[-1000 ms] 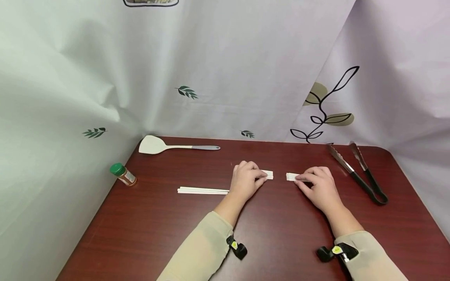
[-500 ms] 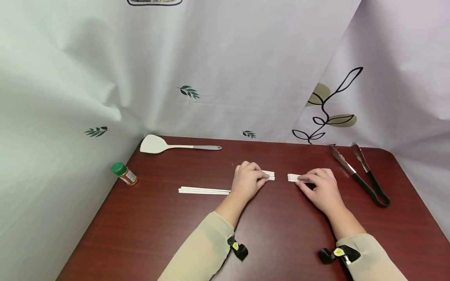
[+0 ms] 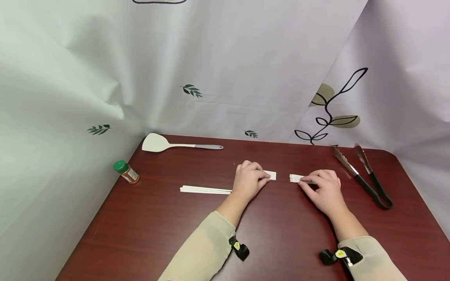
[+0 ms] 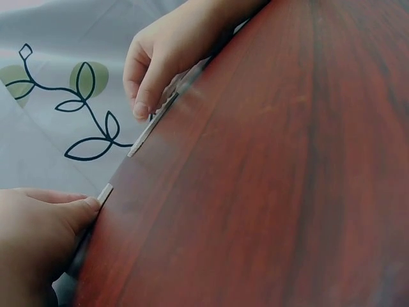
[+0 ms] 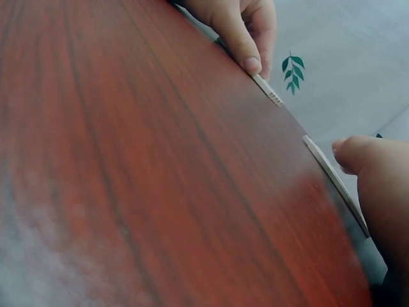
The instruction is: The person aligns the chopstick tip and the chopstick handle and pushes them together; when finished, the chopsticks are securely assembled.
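In the head view my left hand (image 3: pixel 247 179) pinches a flat row of white chopsticks (image 3: pixel 272 175) lying low over the table, their ends poking out past thumb and fingers. In the right wrist view the left thumb presses at their edge (image 5: pixel 267 89). Opposite, across a short gap, lies another row of white chopsticks (image 3: pixel 293 178). My right hand (image 3: pixel 323 190) is over this row, and in the right wrist view a narrow gap shows between its thumb (image 5: pixel 348 153) and the chopsticks (image 5: pixel 332 176). More white chopsticks (image 3: pixel 204 190) lie left of the left wrist.
A white spatula (image 3: pixel 156 143) with a grey handle lies along the table's back edge. On the left stands a green-capped spice jar (image 3: pixel 126 172). Black-handled metal tongs (image 3: pixel 369 181) lie spread at the right. A patterned cloth (image 3: pixel 225 70) hangs behind the table (image 3: pixel 274 234).
The whole scene has shifted slightly to the right in the head view. Both hands and the two rows of chopsticks keep nearly the same places relative to one another.
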`<act>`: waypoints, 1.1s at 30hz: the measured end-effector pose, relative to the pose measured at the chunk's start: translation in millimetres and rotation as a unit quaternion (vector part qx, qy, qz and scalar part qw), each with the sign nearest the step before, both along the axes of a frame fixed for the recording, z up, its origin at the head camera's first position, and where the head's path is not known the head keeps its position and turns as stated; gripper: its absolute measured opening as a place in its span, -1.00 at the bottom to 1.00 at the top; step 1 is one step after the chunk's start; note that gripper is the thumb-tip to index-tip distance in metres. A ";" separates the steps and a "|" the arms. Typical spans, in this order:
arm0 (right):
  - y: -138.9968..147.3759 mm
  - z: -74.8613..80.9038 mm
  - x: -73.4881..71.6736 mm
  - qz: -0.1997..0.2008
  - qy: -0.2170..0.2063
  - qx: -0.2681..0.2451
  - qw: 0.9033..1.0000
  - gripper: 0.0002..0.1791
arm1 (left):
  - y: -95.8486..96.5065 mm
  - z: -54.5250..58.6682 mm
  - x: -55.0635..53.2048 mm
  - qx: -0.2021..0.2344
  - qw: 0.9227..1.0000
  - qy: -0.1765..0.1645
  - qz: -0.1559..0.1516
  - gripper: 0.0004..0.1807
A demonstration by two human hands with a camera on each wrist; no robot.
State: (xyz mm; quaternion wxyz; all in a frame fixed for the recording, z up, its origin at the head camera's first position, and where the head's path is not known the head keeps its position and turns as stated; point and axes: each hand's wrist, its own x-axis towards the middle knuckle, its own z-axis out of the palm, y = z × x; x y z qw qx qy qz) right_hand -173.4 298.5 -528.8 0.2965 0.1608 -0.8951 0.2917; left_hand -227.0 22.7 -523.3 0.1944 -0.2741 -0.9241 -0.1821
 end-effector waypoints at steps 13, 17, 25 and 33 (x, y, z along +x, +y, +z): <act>0.6 0.3 1.1 -0.004 -0.009 -0.009 1.000 -0.88 | 1.6 1.2 -0.3 0.005 1.000 0.004 -0.006 -0.92; -0.2 0.8 1.4 -0.004 -0.009 -0.008 1.000 -0.88 | 1.0 0.2 0.6 0.014 1.000 0.020 -0.012 -0.88; -2.2 3.2 3.5 -0.005 -0.004 0.011 1.000 -0.88 | -4.8 -1.2 10.9 0.064 0.996 0.032 -0.054 -0.85; -12.8 3.4 5.8 0.015 0.005 0.002 1.000 -0.88 | -13.6 0.0 23.2 0.094 0.991 0.042 -0.083 -0.91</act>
